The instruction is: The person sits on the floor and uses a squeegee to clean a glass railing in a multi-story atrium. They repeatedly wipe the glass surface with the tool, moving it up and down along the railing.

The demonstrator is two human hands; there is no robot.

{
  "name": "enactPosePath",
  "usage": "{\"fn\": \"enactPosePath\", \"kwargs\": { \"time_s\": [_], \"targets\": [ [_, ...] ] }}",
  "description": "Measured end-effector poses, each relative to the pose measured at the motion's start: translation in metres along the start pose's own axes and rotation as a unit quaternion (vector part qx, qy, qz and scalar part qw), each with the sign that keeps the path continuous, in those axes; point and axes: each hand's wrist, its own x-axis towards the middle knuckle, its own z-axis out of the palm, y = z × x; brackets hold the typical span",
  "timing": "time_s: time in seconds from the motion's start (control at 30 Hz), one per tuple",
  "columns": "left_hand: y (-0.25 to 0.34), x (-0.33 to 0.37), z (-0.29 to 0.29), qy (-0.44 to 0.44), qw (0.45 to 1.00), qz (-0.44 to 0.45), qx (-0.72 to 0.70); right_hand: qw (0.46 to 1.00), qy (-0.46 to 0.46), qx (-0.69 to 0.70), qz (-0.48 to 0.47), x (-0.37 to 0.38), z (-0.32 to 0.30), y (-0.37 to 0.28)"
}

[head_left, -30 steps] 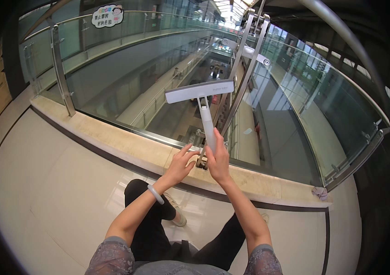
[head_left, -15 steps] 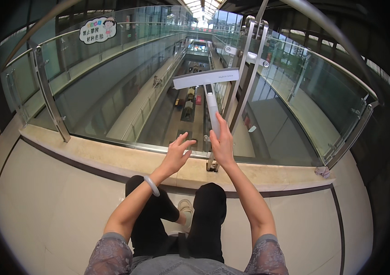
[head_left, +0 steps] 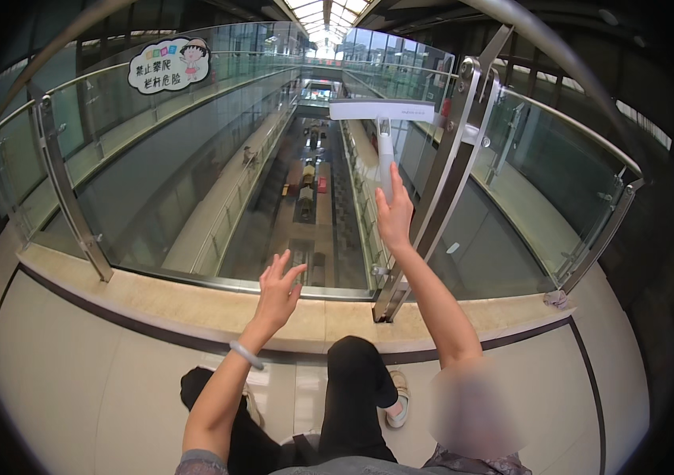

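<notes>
My right hand point(head_left: 394, 212) is wrapped round the grey handle of a window squeegee point(head_left: 385, 150). Its wide white head lies level across the upper part of the glass panel point(head_left: 194, 182), just left of a steel post point(head_left: 444, 182); whether the blade touches the glass I cannot tell. Lower down and to the left, my left hand point(head_left: 277, 289) hangs in front of the glass with fingers spread and nothing in them. A pale bangle point(head_left: 246, 355) circles that wrist.
A beige stone ledge point(head_left: 170, 294) runs under the railing. A crumpled cloth point(head_left: 557, 299) lies on its right end. A cloud-shaped sign point(head_left: 169, 66) is fixed on the glass at upper left. Beyond the glass a deep atrium drops away. A steel handrail point(head_left: 546, 36) curves overhead.
The squeegee and my right hand have shifted up and to the right in view, and the squeegee's head has turned more level. My left hand has gone lower and left. My feet have changed position.
</notes>
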Motion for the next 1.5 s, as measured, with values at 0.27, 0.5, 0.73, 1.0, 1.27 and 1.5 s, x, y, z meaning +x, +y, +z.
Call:
{"fn": "enactPosePath", "kwargs": {
  "time_s": [0.27, 0.5, 0.73, 1.0, 1.27, 1.5],
  "targets": [
    [-0.033, 0.007, -0.011, -0.020, 0.999, -0.006, 0.040, 0.994, 0.081, 0.076, -0.027, 0.134, -0.003, -0.029],
    [-0.045, 0.014, -0.011, -0.031, 0.997, 0.015, 0.076, 0.996, 0.068, 0.041, -0.034, 0.024, 0.024, 0.011],
    [-0.051, 0.019, -0.002, -0.050, 0.995, 0.004, 0.082, 0.993, 0.048, 0.099, 0.040, 0.071, 0.003, -0.022],
    [-0.066, 0.036, 0.024, -0.022, 0.999, -0.039, 0.008, 0.987, 0.122, 0.002, -0.102, 0.061, 0.038, -0.015],
    [-0.072, 0.060, 0.023, -0.032, 0.999, 0.021, 0.022, 0.999, 0.011, 0.039, 0.027, 0.015, 0.040, -0.026],
    [-0.089, 0.064, 0.013, 0.022, 1.000, 0.015, 0.000, 0.984, 0.089, 0.137, 0.067, 0.119, 0.037, -0.072]
  ]
}}
